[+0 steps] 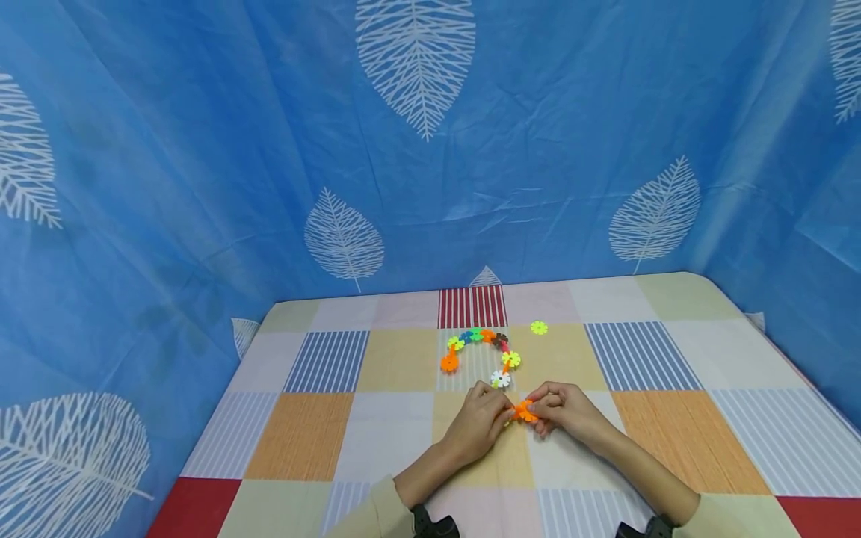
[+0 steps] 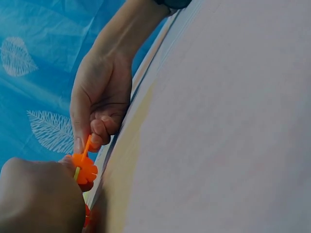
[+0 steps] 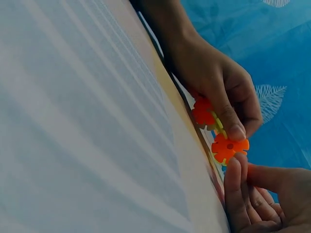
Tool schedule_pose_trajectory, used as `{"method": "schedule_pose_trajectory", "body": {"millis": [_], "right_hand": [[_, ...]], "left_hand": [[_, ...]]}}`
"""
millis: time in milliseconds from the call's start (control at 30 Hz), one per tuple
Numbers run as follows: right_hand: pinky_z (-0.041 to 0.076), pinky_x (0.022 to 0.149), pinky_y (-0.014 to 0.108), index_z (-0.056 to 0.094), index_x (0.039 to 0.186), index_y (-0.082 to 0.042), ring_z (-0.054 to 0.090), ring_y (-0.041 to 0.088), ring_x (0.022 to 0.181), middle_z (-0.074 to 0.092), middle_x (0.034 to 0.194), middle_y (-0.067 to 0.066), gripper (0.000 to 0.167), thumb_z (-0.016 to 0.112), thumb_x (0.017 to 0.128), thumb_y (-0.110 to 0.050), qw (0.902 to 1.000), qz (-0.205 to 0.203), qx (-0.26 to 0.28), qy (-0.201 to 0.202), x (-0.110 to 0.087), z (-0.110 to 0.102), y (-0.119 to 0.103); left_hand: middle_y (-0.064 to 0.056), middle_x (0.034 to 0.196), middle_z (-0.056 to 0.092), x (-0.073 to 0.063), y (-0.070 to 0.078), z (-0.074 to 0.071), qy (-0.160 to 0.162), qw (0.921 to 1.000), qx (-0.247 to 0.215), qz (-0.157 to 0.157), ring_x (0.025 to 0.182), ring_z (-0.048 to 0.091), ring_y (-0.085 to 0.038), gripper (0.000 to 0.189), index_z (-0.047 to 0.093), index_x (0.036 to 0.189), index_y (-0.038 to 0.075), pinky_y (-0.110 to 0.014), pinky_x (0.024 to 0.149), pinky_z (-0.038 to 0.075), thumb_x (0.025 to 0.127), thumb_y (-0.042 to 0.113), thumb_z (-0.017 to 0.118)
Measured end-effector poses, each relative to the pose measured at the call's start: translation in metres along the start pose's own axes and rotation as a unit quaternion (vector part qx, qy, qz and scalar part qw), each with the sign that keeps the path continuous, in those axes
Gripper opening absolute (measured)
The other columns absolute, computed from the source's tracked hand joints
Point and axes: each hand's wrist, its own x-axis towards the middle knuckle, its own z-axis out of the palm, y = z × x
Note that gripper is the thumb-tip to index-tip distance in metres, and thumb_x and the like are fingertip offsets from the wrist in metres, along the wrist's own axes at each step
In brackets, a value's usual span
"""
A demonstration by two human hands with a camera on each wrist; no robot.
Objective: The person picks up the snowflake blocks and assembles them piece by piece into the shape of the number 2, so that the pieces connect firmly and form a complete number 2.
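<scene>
My left hand [image 1: 476,422] pinches an orange notched flower-shaped disc [image 2: 86,168] between thumb and fingers. Facing it, my right hand [image 1: 568,409] pinches another orange disc [image 2: 88,145], seen nearly edge-on where it meets the first. In the right wrist view a yellow-green disc [image 3: 219,125] and a red-orange disc [image 3: 203,114] hang beside the left thumb, partly covered by that hand. Just beyond the hands lies a curved chain of joined flower discs, with a white disc [image 1: 501,379] at its near end and an orange disc [image 1: 449,363] at its left end.
A loose yellow-green disc [image 1: 539,327] lies behind the chain, to its right. The table wears a patchwork cloth [image 1: 397,426] of coloured and striped squares. Blue leaf-printed sheets [image 1: 538,187] hang behind the table and along both sides.
</scene>
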Motion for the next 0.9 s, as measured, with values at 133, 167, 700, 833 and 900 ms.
{"method": "schedule_pose_trajectory", "body": {"millis": [133,167,700,833,900], "right_hand": [[0.053,0.056,0.035,0.051,0.100,0.014,0.061,0.018,0.057,0.064,0.072,0.014,0.025,0.059,0.089,-0.007,0.9991,-0.001,-0.038,-0.020,0.002,-0.001,-0.005],[0.053,0.054,0.035,0.052,0.099,0.012,0.061,0.018,0.055,0.063,0.070,0.014,0.024,0.059,0.090,-0.008,0.9975,-0.002,-0.066,-0.026,0.004,-0.003,-0.008],[0.042,0.058,0.038,0.056,0.122,0.005,0.051,0.027,0.072,0.052,0.091,0.021,0.041,0.062,0.089,-0.019,0.8672,-0.071,-0.455,0.189,0.086,-0.073,-0.013],[0.043,0.063,0.041,0.063,0.113,0.000,0.051,0.030,0.077,0.051,0.095,0.022,0.034,0.065,0.086,-0.022,0.8663,-0.067,-0.454,0.198,0.092,-0.073,-0.007],[0.044,0.065,0.042,0.063,0.107,0.000,0.053,0.030,0.078,0.053,0.094,0.020,0.030,0.068,0.084,-0.018,0.8731,-0.074,-0.439,0.199,0.091,-0.073,-0.007]], "left_hand": [[0.008,0.086,0.063,0.000,0.001,-0.001,0.003,0.9997,0.024,0.011,0.086,0.047,-0.012,0.008,0.059,0.087,0.015,-0.022,0.079,0.035,0.092,0.021,0.058],[0.008,0.085,0.062,0.000,0.001,-0.002,0.003,0.9995,0.029,0.013,0.086,0.047,-0.011,0.008,0.059,0.087,0.016,-0.022,0.078,0.035,0.092,0.022,0.058],[0.009,0.080,0.060,-0.002,0.001,-0.004,-0.003,0.9972,0.073,0.018,0.082,0.046,-0.011,0.013,0.062,0.082,0.016,-0.022,0.073,0.034,0.086,0.028,0.064],[0.009,0.078,0.060,-0.001,0.001,-0.004,0.002,0.9969,0.077,0.016,0.081,0.046,-0.011,0.013,0.062,0.081,0.016,-0.022,0.072,0.035,0.086,0.028,0.064],[0.009,0.078,0.059,0.000,0.001,-0.005,0.004,0.9969,0.077,0.014,0.080,0.046,-0.011,0.013,0.062,0.080,0.016,-0.022,0.072,0.035,0.086,0.028,0.064]]}}
